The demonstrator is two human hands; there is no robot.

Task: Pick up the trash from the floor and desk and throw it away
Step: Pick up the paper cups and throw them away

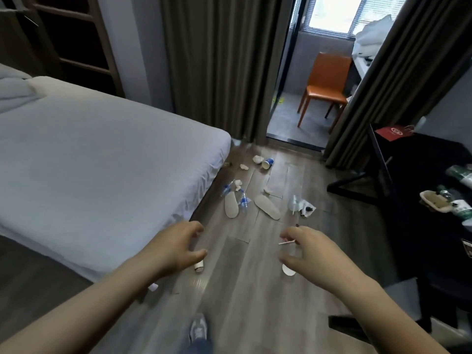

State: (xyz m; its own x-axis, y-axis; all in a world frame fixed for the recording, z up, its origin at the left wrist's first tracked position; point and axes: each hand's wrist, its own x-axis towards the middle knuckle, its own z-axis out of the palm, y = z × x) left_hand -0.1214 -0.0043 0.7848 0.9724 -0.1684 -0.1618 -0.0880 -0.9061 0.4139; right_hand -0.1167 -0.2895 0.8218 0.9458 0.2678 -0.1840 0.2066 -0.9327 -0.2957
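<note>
Trash lies scattered on the wooden floor (240,290). My left hand (178,247) hovers with fingers apart over a small white paper cup (199,266) lying on its side. My right hand (310,249) is also spread, above a white round lid or cup (288,270); a thin swab stick (286,242) shows just left of its fingers. Farther ahead lie two flat slippers (231,206) (267,206), crushed blue bottles (244,201), crumpled tissues (258,158), a blue paper cup (268,163) and a clear wrapper (302,206). The black desk (421,159) on the right carries a food bowl (434,201) and green-labelled bottles (462,175).
A white bed (102,154) fills the left side, its corner close to the trash. Dark curtains (217,67) hang ahead, beside a doorway to an orange chair (325,83). A red bag (392,132) sits on the desk. My shoe (198,328) is at the bottom.
</note>
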